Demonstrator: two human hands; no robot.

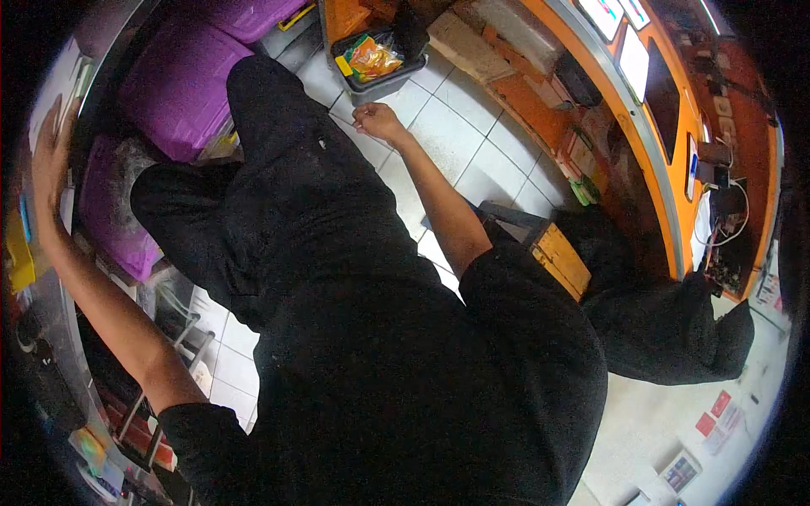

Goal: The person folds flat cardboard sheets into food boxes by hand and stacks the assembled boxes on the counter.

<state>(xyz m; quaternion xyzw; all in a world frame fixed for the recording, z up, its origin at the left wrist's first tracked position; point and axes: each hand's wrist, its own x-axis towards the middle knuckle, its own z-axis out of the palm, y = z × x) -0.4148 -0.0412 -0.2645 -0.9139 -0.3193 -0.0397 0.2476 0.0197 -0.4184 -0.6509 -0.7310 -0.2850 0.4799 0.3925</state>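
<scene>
Right hand (380,122) is near bin (390,88), fingers loosely curled (can't tell if holding anything); left hand (51,160) at surface (71,325), fingers extended, grip unclear.

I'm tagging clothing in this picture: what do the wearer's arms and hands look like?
The left sleeve and right sleeve are black, ending near the elbows, without visible markings. Below, the left forearm and right forearm are bare. The left hand and right hand are ungloved; no watch or bracelet shows.
</scene>
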